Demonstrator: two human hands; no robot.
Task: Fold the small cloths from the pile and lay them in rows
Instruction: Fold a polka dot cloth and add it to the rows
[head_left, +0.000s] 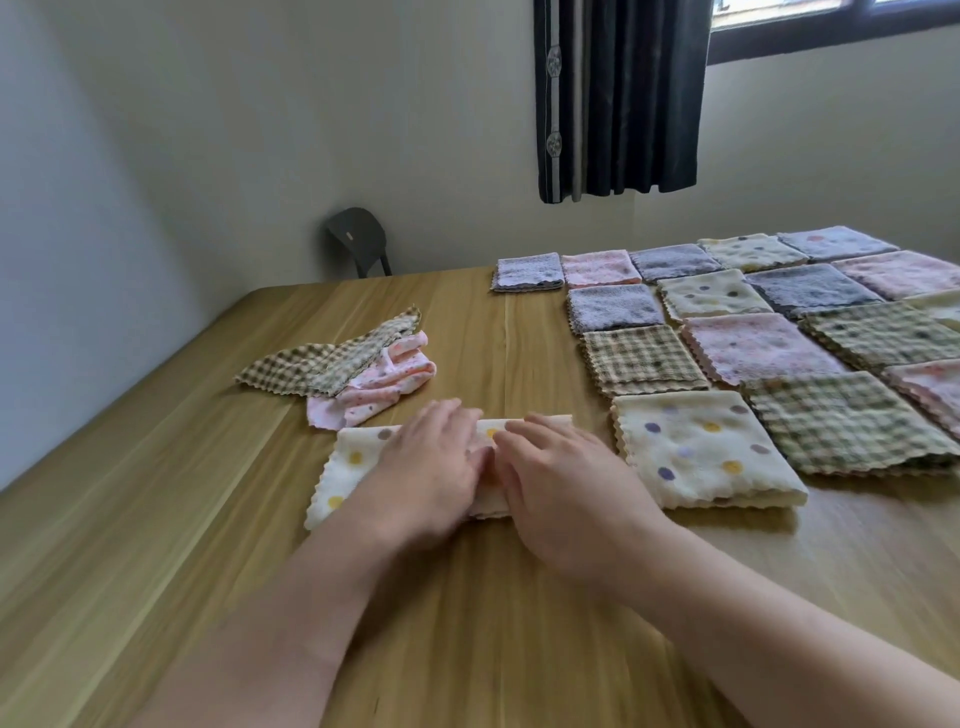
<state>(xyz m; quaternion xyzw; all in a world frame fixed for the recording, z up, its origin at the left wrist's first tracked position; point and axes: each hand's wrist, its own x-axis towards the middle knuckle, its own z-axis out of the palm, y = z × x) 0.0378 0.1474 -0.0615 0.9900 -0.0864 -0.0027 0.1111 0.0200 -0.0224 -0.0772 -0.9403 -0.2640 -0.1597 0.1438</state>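
Cream terry with coloured dots is what we have under both palms: the cream dotted cloth (350, 470) lies flat on the wooden table (156, 519), straight in front of us. The left hand (431, 467) presses down on its middle, fingers straight and close together, and the right hand (561, 493) lies just beside it, flat too, fingertips (524, 428) reaching the cloth's far edge. Neither hand grips anything; both are spread on the fabric, and between them we see a narrow strip of cloth. How many layers sit under the palms, we cannot tell. Its left part shows bare, zigzag edge and all. Just beyond it, to the left, sits what is left of the pile: a loose check cloth (311, 361) draped partly over a crumpled pink cloth (379, 387). To the right we have the rows: a folded cream dotted square (701, 447) nearest, just beside the right hand, then a folded check square (644, 358), a lilac square (613, 307) and more in pink, lilac, cream and check running back to the table's far edge. Behind the table a dark chair (358, 239) stands at the wall, and a dark curtain (618, 98) hangs beside the window (831, 21).
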